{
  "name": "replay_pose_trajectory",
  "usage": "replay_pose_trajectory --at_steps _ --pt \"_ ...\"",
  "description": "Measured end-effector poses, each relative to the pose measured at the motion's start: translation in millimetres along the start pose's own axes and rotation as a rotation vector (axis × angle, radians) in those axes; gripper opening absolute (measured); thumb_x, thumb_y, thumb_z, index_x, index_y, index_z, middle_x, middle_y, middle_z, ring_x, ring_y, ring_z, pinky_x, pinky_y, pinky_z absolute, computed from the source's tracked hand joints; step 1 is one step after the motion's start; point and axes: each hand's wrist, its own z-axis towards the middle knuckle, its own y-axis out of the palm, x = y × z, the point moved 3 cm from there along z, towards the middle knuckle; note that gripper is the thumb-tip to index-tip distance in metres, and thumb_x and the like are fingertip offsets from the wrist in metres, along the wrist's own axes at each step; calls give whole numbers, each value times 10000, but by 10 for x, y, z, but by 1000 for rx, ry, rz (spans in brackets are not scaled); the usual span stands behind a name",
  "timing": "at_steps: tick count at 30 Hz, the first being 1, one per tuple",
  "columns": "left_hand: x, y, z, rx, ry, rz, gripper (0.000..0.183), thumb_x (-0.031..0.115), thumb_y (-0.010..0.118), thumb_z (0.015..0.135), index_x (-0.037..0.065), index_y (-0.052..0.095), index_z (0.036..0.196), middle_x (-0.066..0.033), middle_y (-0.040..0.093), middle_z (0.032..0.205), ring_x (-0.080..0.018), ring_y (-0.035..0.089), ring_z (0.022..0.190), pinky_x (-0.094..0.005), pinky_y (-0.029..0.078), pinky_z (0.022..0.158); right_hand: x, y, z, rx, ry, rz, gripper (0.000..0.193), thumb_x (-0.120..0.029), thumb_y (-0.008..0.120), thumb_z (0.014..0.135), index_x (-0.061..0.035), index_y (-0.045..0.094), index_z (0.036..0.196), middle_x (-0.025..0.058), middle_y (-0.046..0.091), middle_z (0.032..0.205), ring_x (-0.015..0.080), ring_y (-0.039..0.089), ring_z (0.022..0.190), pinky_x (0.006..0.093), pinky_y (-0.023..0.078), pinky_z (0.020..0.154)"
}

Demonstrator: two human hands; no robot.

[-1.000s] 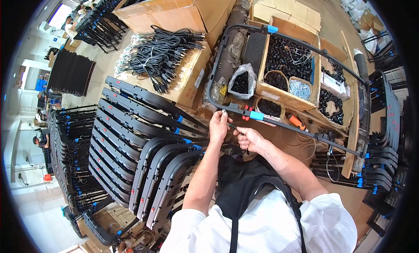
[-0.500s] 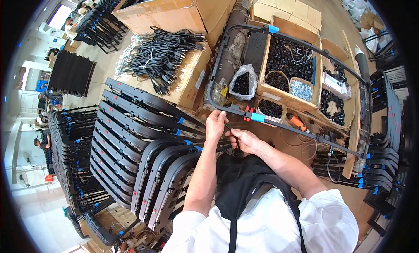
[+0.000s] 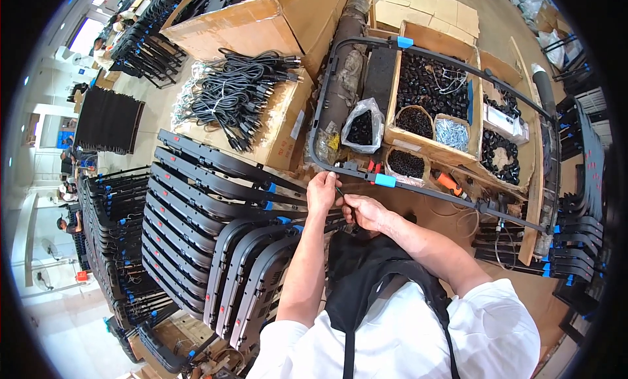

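Note:
A black tubular frame (image 3: 435,194) with rounded corners lies across the bench, with a blue clip (image 3: 385,181) and a red piece (image 3: 375,168) on its near side. Just below its near left corner, my left hand (image 3: 322,194) is closed in a pinch, the fingertips close to the tube. My right hand (image 3: 366,211) is closed beside it, slightly lower and to the right. A thin dark strand (image 3: 339,192) shows between the fingers of both hands; its exact kind is too small to make out, and its ends are hidden.
Wooden bins with small black parts (image 3: 425,85) and silver screws (image 3: 451,136) stand inside the frame's outline. An orange-handled tool (image 3: 449,182) lies near the tube. Bundled black cables (image 3: 235,94) rest on a carton at left. Grey-black panels (image 3: 183,228) are stacked at my left.
The view has shifted slightly. Both hands stay below the frame's corner in nearly the same pinch, and the frame lies as before.

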Motion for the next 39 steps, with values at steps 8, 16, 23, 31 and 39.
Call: replay_pose_trajectory --at_steps 8,16,23,31,39 --pt "112 -21 -131 21 57 35 321 280 611 1064 -6 745 1122 -92 795 1029 -163 714 936 -341 547 845 -9 31 92 -16 -1 73 280 -319 513 1126 -86 668 1114 -13 561 846 158 525 773 329 472 730" --pt "-97 -120 -104 293 325 148 399 268 577 1062 -51 634 1295 -247 712 1199 -367 689 1116 -451 518 986 -177 179 214 200 -168 -542 278 -266 517 1120 -49 689 1136 -2 648 1029 129 533 994 323 439 951" --pt "-662 91 -630 135 15 -78 477 372 414 1142 -31 586 1329 -200 683 1269 -300 637 1194 -412 472 1055 -250 228 359 144 -185 -220 284 -233 481 1142 -16 656 1196 77 645 1047 190 649 952 351 595 832" --pt "-604 121 -746 35 149 -84 372 337 496 1134 23 681 1206 -128 731 1036 -222 671 968 -368 530 906 -402 381 356 298 -173 -360 280 -238 551 1106 12 653 1179 82 672 1099 202 676 947 340 597 817" --pt "-721 67 -583 85 113 -276 328 278 555 1107 4 703 1003 -30 690 864 -115 596 840 -308 503 788 -1216 653 -340 299 -113 -1232 345 -312 647 955 -22 794 1069 106 773 887 175 731 792 360 574 757"
